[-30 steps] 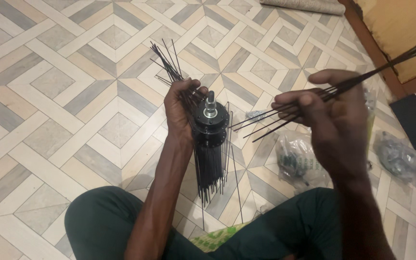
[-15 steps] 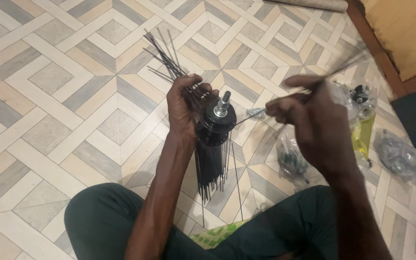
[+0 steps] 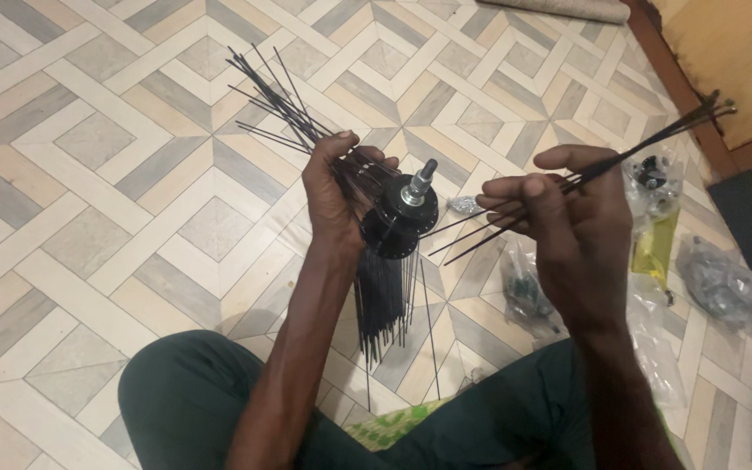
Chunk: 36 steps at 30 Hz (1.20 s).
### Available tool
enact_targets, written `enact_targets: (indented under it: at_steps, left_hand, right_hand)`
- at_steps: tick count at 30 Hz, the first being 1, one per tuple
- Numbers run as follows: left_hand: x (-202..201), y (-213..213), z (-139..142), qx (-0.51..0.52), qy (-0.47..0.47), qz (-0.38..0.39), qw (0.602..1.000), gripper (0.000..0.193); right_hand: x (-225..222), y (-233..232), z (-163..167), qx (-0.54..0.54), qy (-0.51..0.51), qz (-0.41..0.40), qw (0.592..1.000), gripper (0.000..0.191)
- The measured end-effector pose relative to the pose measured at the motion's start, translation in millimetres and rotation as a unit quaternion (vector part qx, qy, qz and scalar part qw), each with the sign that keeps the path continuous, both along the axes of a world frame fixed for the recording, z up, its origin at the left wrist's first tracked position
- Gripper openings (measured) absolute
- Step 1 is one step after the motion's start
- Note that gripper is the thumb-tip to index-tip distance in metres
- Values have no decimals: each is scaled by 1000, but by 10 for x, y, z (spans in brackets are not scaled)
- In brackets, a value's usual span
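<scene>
Head view: left hand (image 3: 334, 193) clamped on black wheel hub (image 3: 400, 222), spokes hanging down from it and fanning up far-left. Right hand (image 3: 567, 222) pinches a bundle of loose black spokes (image 3: 646, 150), tips pointing near the hub. Plastic bags of parts (image 3: 720, 283) lie right on tiled floor (image 3: 89, 174).

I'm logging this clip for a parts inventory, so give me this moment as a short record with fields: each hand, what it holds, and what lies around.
left hand: grips black wheel hub, axle end up, spokes hanging from it
right hand: pinches bundle of loose black spokes, tips toward the hub
floor: patterned tiles
nearby: clear plastic bags of small parts at right
person: seated, dark green trousers
</scene>
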<state>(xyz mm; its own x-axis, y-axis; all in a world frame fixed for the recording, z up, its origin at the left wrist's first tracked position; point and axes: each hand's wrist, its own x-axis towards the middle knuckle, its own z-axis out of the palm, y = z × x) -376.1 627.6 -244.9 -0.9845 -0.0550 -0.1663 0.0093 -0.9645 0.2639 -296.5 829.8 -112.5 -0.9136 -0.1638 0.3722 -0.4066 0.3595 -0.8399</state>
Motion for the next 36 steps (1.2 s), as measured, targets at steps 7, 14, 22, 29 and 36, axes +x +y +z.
enact_targets:
  at_steps: [7, 14, 22, 29, 36]
  left_hand:
    - [4, -7, -32, 17, 6, -1, 1000, 24]
    - [49, 48, 86, -20, 3, 101, 995, 29]
    - [117, 77, 136, -26, 14, 154, 988, 24]
    - [129, 149, 114, -18, 48, 213, 976, 21]
    - [129, 163, 95, -28, 46, 217, 975, 20]
  right_hand:
    - [-5, -3, 10, 18, -9, -8, 1000, 20]
    - [-13, 169, 220, 330, -75, 33, 940, 23]
    - [41, 115, 313, 41, -46, 43, 997, 24]
    - [159, -131, 34, -29, -36, -27, 999, 23]
    - [152, -140, -78, -34, -38, -19, 999, 23]
